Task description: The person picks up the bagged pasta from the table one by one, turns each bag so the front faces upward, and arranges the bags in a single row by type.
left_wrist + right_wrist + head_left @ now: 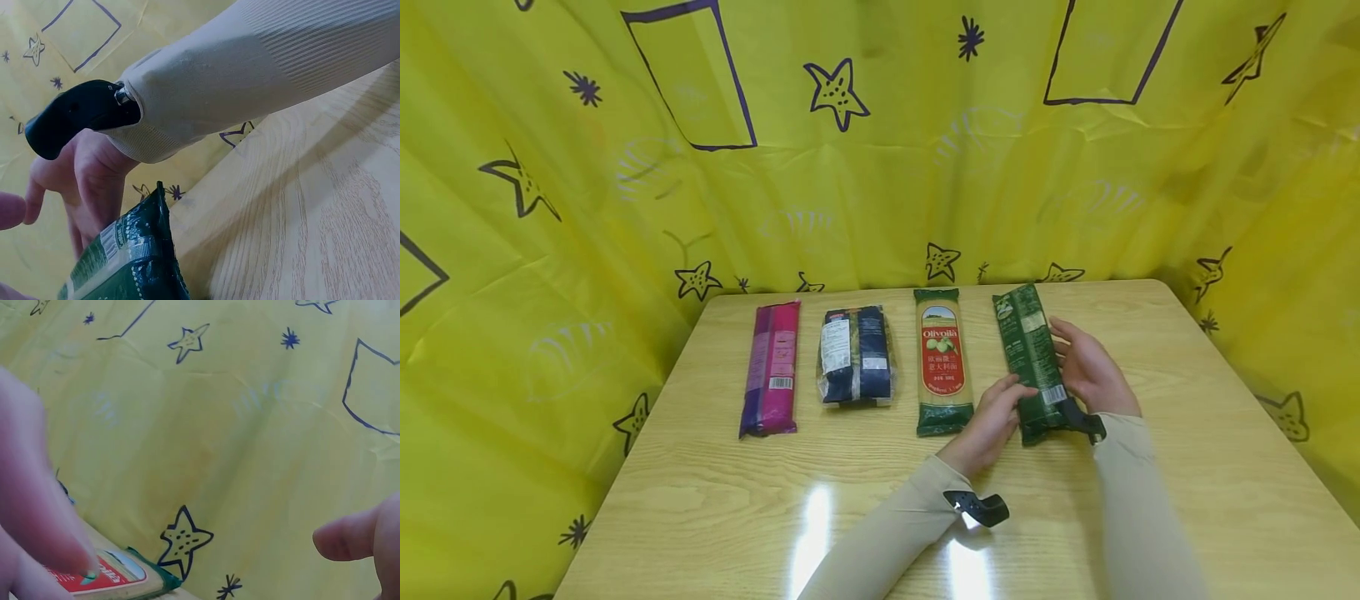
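A dark green pasta packet (1030,364) with a barcode lies slanted between the two hands, over the right part of the table. My left hand (995,419) is at its left edge, with extended fingers reaching over the lower half. Along the right edge, my right hand (1092,367) is turned palm inward, its fingers loose and apart. The left wrist view shows the packet's sealed end (159,231) tilted up, next to the right hand (94,181). Left of the hands lies a spaghetti packet (942,362) with a red label.
Farther left on the wooden table (700,500) are a navy pasta bag (855,354) with a white label and a long pink-purple packet (771,367). A yellow curtain (880,183) with drawn stars closes off the back and sides.
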`<state>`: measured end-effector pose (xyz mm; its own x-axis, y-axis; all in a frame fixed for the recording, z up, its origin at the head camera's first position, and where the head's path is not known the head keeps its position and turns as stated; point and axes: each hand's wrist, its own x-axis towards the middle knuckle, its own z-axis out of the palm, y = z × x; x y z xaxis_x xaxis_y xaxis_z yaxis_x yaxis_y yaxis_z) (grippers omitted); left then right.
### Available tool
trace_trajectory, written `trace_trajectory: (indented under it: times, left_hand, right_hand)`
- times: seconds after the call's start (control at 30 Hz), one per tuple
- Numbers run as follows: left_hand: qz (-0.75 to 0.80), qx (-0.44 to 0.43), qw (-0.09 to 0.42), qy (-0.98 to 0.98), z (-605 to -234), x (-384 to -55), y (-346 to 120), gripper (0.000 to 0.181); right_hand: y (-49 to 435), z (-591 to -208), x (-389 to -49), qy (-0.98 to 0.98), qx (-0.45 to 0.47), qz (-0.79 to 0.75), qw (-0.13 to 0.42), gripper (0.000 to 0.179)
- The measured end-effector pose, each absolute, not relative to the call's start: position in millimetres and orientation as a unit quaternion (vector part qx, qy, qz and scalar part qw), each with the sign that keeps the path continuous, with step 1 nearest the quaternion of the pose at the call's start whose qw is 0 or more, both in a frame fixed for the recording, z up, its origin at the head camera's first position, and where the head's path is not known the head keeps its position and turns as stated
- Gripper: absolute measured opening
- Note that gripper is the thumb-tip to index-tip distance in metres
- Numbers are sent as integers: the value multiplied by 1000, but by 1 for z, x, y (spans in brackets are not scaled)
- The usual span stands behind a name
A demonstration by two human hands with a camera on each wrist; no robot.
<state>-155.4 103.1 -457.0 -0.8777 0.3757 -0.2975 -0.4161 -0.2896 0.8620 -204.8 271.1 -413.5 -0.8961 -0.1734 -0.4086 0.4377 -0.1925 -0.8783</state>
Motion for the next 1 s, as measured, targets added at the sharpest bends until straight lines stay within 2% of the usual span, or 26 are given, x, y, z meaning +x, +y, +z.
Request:
trace_trajectory:
  times: [0.27, 0.5, 0.67, 0.87, 1.0]
  left_hand:
    - [806, -29, 243, 539, -458, -157, 103, 51]
    - [810, -37, 242, 534, -457, -158, 104, 55]
    - [807, -39, 238, 539, -458, -159, 104, 50]
    - [806, -43, 233, 543, -459, -159, 103, 70]
    - [805, -39, 230, 545, -458, -160, 103, 75]
  right_hand:
    - [258, -409, -205, 611, 91, -765, 181, 80]
    - [251, -403, -203, 610, 81, -766, 186, 78]
    - [248, -403, -203, 609, 63, -767, 190, 78]
    - [244, -402, -202, 606, 49, -770, 192, 80]
    - [240, -401, -201, 603, 42, -774, 189, 82]
